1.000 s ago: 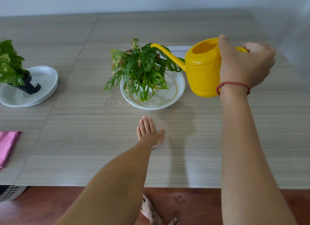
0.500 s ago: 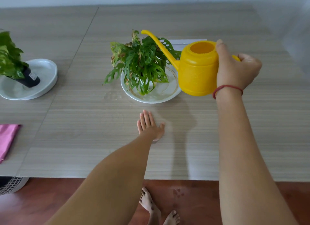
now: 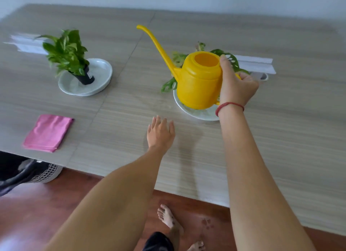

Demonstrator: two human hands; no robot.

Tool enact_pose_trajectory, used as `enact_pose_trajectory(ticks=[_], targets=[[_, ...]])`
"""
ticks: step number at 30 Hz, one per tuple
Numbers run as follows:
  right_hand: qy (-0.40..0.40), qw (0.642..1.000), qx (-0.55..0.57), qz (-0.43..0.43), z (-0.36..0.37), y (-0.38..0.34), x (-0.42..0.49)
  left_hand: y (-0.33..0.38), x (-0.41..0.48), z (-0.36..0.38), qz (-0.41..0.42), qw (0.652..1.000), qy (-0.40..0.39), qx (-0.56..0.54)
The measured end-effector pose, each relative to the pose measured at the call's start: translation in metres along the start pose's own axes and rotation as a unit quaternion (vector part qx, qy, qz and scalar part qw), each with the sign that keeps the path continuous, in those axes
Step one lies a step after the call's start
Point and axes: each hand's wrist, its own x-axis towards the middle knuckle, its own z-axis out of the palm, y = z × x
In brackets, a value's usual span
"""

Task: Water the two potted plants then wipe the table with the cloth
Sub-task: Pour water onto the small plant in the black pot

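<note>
Above the right plant's saucer (image 3: 198, 115), the right hand (image 3: 236, 86) grips the yellow watering can (image 3: 198, 86), its long spout aiming left toward the pothos (image 3: 65, 50), while the left hand (image 3: 160, 134) rests spread on the worktop (image 3: 280, 138).

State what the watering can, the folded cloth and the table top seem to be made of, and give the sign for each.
Watering can: probably moulded plastic, uniform yellow with a smooth, slightly glossy skin. Folded cloth: soft pink fabric, perhaps microfibre, matte and stacked in layers. Table top: likely wood-grain laminate, its streaks regular and its surface flat; solid wood cannot be ruled out.
</note>
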Motion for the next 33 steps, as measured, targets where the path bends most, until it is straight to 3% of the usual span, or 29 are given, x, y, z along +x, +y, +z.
enact_pose_trajectory(ticks=[9,16,25,33], targets=[[-0.11,0.993,0.021,0.029,0.162,0.021,-0.047,-0.131,0.055,-0.075,-0.16,0.984,0.078,-0.026],[-0.146,0.988,-0.029,0.04,0.276,0.055,-0.067,-0.194,0.114,-0.104,-0.206,0.975,0.071,-0.034],[-0.172,0.982,-0.074,0.022,0.362,0.091,-0.068,-0.236,0.167,-0.103,-0.268,0.961,-0.039,-0.062],[-0.176,0.977,-0.12,0.001,0.392,0.101,-0.058,-0.241,0.179,-0.086,-0.301,0.946,-0.112,-0.048]])
